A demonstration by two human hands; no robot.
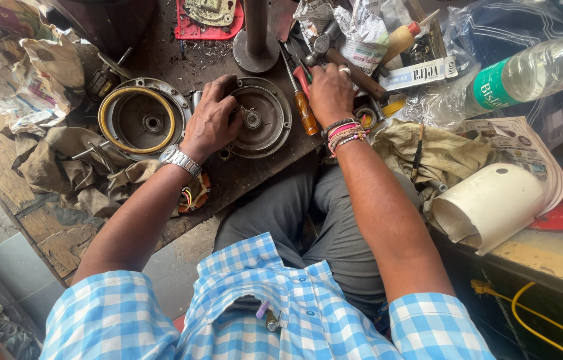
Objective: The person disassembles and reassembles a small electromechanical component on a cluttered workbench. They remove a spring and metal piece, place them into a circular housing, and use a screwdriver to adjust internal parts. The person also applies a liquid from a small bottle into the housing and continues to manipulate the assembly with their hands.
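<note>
We see the left hand (211,120) resting on the left edge of a round metal cover (260,119) lying flat on the dark bench (228,180), fingers curled together over its rim, thumb by the centre hub. The right hand (330,92) lies palm down just right of the cover, fingers bent and close together over the hammer (355,70); we cannot tell whether it is gripped. An orange-handled screwdriver (305,107) lies between the cover and the right hand. A second round housing (143,120) with a yellow ring sits left of the left hand. A plastic bottle (528,73) lies far right, a white rolled sheet (488,207) below it.
</note>
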